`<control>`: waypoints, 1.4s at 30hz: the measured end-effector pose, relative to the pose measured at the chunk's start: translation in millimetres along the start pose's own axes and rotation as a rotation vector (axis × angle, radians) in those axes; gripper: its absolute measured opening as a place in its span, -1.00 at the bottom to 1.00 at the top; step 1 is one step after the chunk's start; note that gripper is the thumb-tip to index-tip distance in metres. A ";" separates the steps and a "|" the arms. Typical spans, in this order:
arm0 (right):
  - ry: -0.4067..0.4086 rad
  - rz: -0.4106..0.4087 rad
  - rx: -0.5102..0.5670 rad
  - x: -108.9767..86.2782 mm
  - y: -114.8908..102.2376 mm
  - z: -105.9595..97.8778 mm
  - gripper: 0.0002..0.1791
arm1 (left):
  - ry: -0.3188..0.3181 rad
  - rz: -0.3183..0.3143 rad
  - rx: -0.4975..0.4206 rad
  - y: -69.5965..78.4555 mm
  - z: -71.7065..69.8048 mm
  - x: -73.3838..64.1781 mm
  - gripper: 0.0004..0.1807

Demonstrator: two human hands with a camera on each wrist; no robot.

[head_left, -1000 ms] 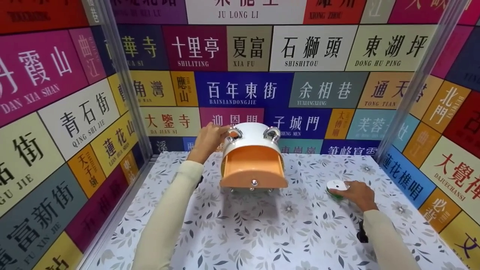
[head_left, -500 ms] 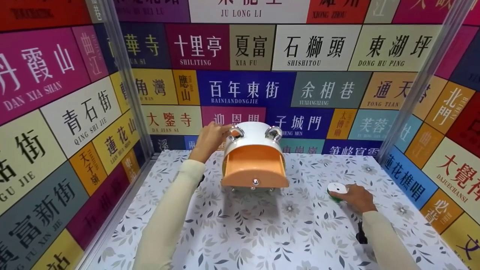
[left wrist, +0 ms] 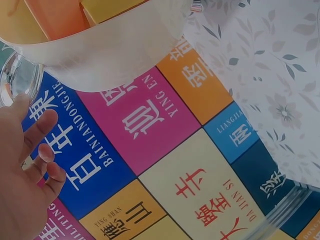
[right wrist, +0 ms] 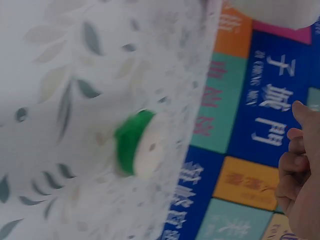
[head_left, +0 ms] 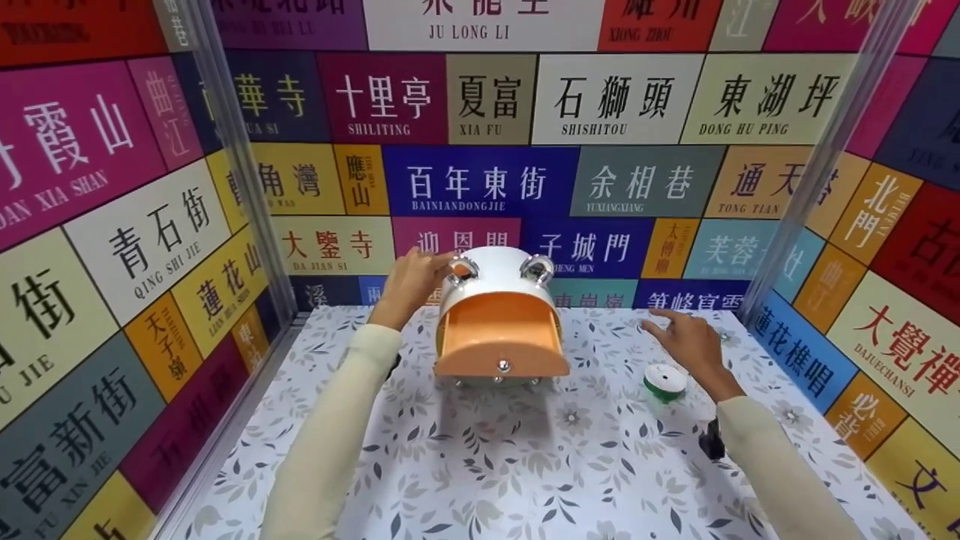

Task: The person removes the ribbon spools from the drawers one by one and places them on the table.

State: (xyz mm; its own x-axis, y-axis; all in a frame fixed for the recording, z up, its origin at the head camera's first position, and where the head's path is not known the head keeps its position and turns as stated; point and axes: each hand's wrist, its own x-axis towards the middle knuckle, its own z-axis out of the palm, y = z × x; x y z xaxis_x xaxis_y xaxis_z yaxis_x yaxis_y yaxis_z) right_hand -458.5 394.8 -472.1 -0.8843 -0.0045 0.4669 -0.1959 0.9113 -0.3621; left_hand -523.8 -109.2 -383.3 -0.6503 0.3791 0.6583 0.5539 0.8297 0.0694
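A white rounded box (head_left: 491, 262) with two chrome rings on top stands at the back middle of the table in the head view. Its orange drawer (head_left: 502, 360), with a silver knob, is pulled out. My left hand (head_left: 409, 285) pinches the left chrome ring (head_left: 470, 266) with its fingertips; the other fingers curl loosely in the left wrist view. To the right, a spool (head_left: 665, 379) with white faces and a green band lies flat on the table. Just behind it my right hand (head_left: 688, 346) hovers with thumb and index apart, holding nothing.
A floral-patterned cloth covers the table (head_left: 525, 480). Panels with coloured street-name signs (head_left: 480, 180) wall in the back and both sides, joined by clear corner strips (head_left: 247, 165). The back wall stands close behind the box.
My right hand has let go of the spool and risen away toward the back. The spool stays on the table. The left hand keeps to the ring, and the box has not moved.
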 end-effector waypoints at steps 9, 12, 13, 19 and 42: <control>0.262 -0.355 0.127 0.8 -98.1 -16.8 -0.71 | -0.040 -0.033 0.037 0.0 1.1 -2.2 -0.74; 0.332 -0.512 0.185 -9.2 -140.8 -20.0 -0.77 | -0.036 -0.026 0.039 0.3 2.5 -1.4 -0.73; 0.340 -0.564 0.202 -13.6 -154.4 -20.3 -0.79 | -0.033 -0.022 0.030 0.3 3.1 -1.3 -0.73; 0.264 -0.832 0.232 -48.1 -218.4 -16.3 -0.76 | 0.002 0.008 0.012 0.7 5.5 -1.6 -0.71; 0.290 -0.987 -0.122 -64.7 -227.8 48.8 -0.86 | -0.028 -0.048 0.034 3.7 1.1 -2.7 -0.67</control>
State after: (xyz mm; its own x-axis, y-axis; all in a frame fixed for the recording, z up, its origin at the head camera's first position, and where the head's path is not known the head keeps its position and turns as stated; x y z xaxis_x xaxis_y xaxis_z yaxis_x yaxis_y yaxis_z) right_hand -377.4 167.4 -459.2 -0.2143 -0.6879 0.6934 -0.7196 0.5913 0.3642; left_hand -520.5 -106.7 -385.7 -0.6900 0.3497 0.6337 0.5042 0.8604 0.0743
